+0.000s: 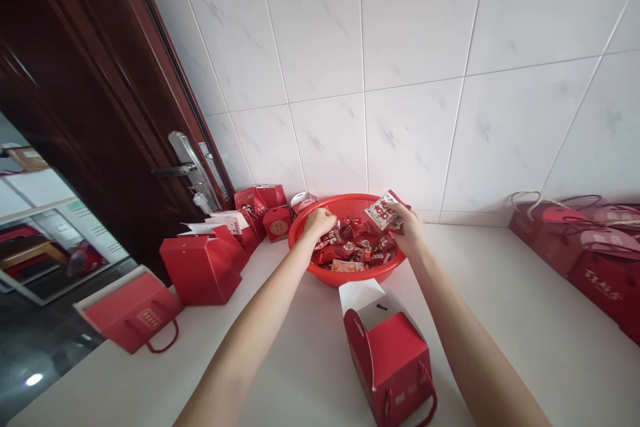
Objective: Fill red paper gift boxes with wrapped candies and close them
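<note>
A red plastic basket (295, 227) with a perforated wall stands against the tiles, heaped with small red wrapped candies (357, 250). Over its left side, my left hand (319, 221) has its fingers pinched together among the wrappers; whatever they grip is hidden. At the right rim, my right hand (411, 230) is closed on a white-and-red printed packet (386, 211), held tilted above the candies. In front of the basket sits a red gift box (400, 350) with its lid open, white inside, and a cord handle. A small dark mark or piece shows inside it.
Red gift boxes (197, 270) line the left side, one box (133, 313) tilted near the table edge. More red boxes with cord handles (590, 247) stand at the right. A dark wooden door (100, 67) with a metal handle is at the left, beside the white tiled wall (415, 80).
</note>
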Demonstrator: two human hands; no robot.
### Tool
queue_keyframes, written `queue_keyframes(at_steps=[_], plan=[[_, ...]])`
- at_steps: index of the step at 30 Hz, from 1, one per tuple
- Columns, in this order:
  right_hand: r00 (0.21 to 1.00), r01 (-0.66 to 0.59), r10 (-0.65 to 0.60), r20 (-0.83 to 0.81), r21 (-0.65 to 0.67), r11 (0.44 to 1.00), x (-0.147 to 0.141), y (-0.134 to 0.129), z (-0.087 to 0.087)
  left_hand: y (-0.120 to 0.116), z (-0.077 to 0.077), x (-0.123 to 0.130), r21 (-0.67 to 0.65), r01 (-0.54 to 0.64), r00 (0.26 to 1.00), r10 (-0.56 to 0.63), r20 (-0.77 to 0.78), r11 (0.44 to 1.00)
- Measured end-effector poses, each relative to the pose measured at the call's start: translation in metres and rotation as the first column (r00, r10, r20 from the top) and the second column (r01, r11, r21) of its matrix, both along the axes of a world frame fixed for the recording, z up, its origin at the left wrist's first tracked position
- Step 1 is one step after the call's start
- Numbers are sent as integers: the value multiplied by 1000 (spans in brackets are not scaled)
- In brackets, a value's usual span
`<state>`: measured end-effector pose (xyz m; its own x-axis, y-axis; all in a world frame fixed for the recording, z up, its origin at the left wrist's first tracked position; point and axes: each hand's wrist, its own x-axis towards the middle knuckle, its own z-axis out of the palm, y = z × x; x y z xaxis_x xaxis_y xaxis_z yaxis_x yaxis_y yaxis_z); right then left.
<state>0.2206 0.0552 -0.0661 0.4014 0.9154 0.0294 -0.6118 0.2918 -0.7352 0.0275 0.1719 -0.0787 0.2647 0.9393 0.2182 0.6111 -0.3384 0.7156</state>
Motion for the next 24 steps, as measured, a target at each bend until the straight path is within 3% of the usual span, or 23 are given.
queue_keyframes(at_steps=[3, 6, 9, 12, 14, 17, 21, 24], plan=[[998, 23, -25, -51, -34, 999, 1, 2, -1, 5, -11, -6, -110, -24, 986, 6, -167, 994], [995, 39, -45, -89, -60, 997, 2, 3, -3, 1, -13, -3, -179, 41, 965, -85, -248, 983], [994, 43, -49, -95, -70, 997, 4, 6, -6, -9, -7, 6, -230, 201, 934, -257, -249, 952], [995, 33, -39, -90, -65, 997, 5, 8, -8, -20, 1, 17, -286, 393, 870, -454, -194, 874], [996, 26, -31, -88, -54, 998, 5, 9, -9, -23, 3, 23, -303, 464, 839, -523, -152, 832], [996, 10, -13, -86, -33, 999, 4, 7, -7, -20, 3, 25, -253, 427, 876, -467, -124, 868], [995, -14, 12, -96, -21, 1000, 1, 3, -2, -6, -5, 15, -125, 237, 954, -255, -157, 964], [992, -16, 10, -124, -50, 999, -1, -2, 4, 0, -13, 6, -83, 178, 956, -192, -222, 981]])
